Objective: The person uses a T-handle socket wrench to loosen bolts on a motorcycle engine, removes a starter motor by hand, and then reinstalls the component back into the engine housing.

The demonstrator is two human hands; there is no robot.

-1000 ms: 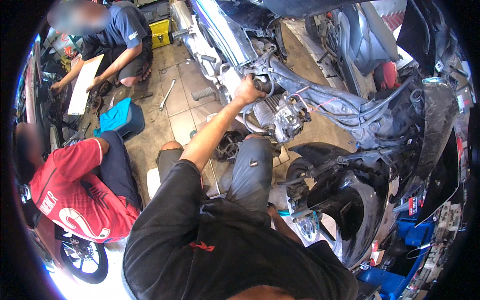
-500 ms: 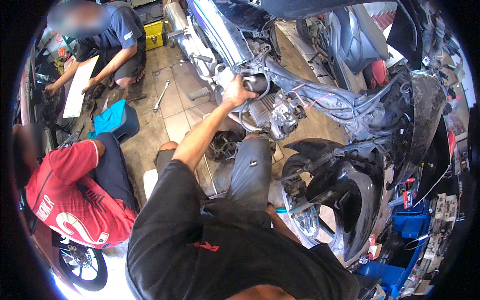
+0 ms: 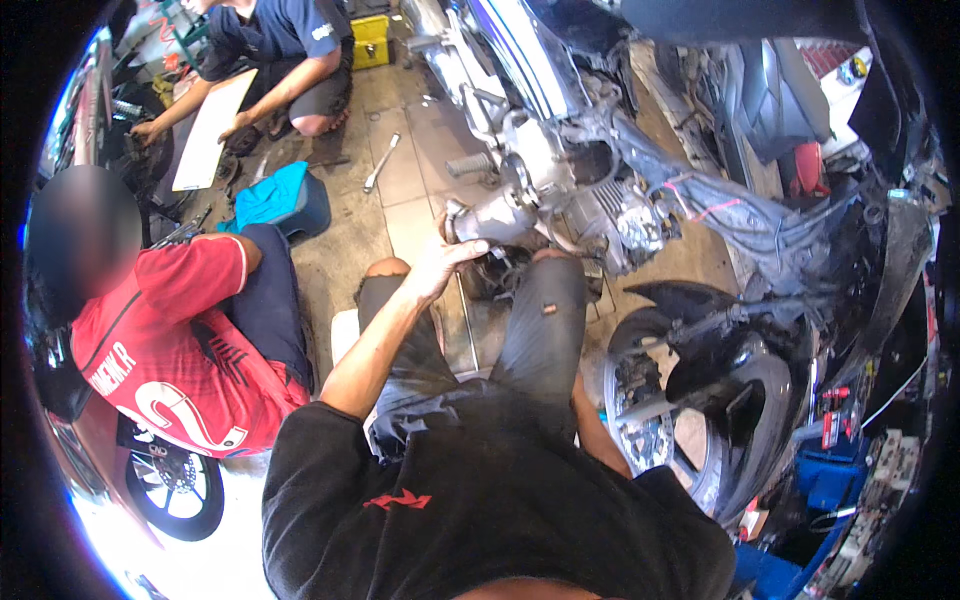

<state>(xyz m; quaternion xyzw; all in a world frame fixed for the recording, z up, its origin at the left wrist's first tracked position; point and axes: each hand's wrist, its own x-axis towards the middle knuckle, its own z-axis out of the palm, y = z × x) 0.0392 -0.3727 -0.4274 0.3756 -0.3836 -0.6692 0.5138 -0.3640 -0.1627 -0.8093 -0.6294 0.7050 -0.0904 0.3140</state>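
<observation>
A tiled workshop floor (image 3: 400,215), crowded with motorcycle parts, and right at the centre the left hand (image 3: 440,262) is up, fingers (image 3: 468,250) curled over the silver engine casing (image 3: 495,215) of the stripped motorcycle (image 3: 560,130). The right hand is hidden down at 5 o'clock below the knee, so its fingers cannot be told. Out at 11 o'clock a wrench (image 3: 381,163) lies beyond a blue stool (image 3: 285,197).
</observation>
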